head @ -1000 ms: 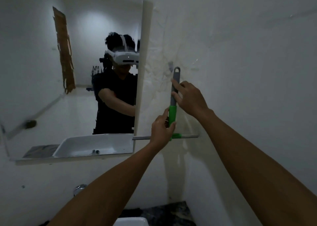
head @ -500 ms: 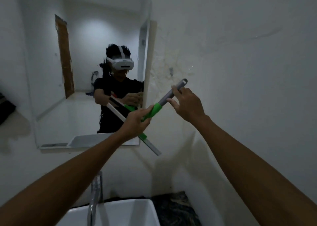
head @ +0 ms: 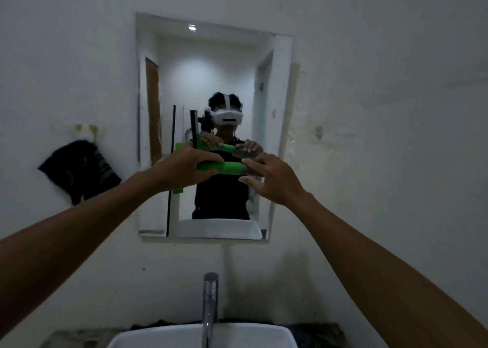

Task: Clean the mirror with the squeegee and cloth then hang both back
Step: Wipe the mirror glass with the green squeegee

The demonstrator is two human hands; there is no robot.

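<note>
Both forearms reach out toward the mirror point(head: 211, 65). The left hand point(head: 182, 169) is clamped around the green grip of the squeegee point(head: 224, 167) — its handle lies level in front of the mirror, its blade upright. The right hand point(head: 274, 181) touches the grey handle end, fingers spread, not closed. The dark cloth point(head: 79, 170) hangs left of the mirror.

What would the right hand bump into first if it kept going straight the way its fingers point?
Probably the squeegee handle's grey end, already at the right hand fingertips; beyond it, the mirror.
</note>
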